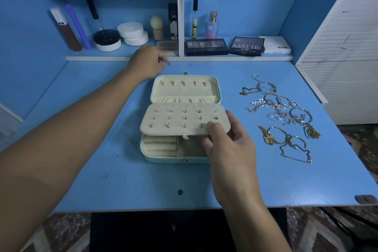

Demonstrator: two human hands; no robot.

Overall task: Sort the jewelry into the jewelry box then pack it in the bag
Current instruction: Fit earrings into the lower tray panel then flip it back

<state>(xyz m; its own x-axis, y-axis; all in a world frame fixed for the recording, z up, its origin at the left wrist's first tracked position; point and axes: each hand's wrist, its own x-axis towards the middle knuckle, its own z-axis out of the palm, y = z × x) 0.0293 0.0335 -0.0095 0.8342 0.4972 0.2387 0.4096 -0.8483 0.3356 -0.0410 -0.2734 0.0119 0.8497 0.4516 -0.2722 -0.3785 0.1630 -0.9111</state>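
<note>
A pale jewelry box (pixel 155 155) lies open in the middle of the blue table (pixel 122 180), its lid (pixel 185 88) folded back. My right hand (pixel 227 141) grips the front right corner of the cream earring panel (pixel 180 118), which is tilted up over the box's compartments and carries several stud earrings. My left hand (pixel 146 62) reaches to the far side of the table, behind the box, and pinches a small earring (pixel 169 64) at its fingertips. A pile of gold and silver bracelets, chains and rings (pixel 282 116) lies on the table to the right of the box.
A low shelf (pixel 184 58) runs along the table's back edge with makeup palettes (pixel 206 47), jars, tubes and perfume bottles (pixel 211 25). A white louvred cabinet (pixel 343 47) stands at the right. A dark stool sits below the table's front edge.
</note>
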